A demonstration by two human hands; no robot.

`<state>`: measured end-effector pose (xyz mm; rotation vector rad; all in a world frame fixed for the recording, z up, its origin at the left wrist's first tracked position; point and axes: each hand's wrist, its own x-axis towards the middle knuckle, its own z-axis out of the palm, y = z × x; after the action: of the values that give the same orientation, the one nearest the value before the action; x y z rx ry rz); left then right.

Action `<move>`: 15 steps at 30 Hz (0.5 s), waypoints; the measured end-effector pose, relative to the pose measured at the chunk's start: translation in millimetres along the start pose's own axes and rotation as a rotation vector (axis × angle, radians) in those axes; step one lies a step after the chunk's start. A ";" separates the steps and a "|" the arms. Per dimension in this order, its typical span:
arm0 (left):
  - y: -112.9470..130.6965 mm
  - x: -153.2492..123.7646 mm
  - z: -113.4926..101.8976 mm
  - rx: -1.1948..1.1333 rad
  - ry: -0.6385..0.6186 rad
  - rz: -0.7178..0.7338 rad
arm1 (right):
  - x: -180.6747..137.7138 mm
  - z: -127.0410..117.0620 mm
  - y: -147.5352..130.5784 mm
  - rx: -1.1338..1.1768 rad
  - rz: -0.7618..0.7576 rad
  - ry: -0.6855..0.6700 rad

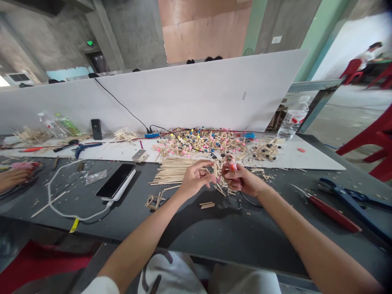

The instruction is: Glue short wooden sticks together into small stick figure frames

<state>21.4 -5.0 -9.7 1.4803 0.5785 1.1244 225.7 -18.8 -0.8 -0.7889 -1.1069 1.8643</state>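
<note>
Between the thumb and fingers of my left hand (196, 179) is a small piece made of wooden sticks (215, 168). My right hand (241, 179) is wrapped round a pink glue gun (230, 161), its tip close beside that piece. I cannot tell whether they touch. Behind my left hand lies a row of long wooden sticks (169, 170). Several short cut sticks (207, 205) rest on the dark table nearer to me. To the left sits a small open frame of glued sticks (154, 201). Cut bits are strewn below and around both hands.
Stick pieces with coloured ball ends (196, 143) are heaped along the white partition (196, 98). On the right lie a red-handled blade (333, 212) and a blue-handled tool (352, 202). A phone (115, 180) with a cable is at left. Another person's hand (15, 177) shows far left.
</note>
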 end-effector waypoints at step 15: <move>5.9 2.9 -14.3 0.189 0.075 0.061 | -6.6 0.1 -17.0 0.142 -0.170 0.037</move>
<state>8.7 2.7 -4.5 1.6317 0.7122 1.2035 234.3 -19.8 15.3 -0.6258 -0.9761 1.7569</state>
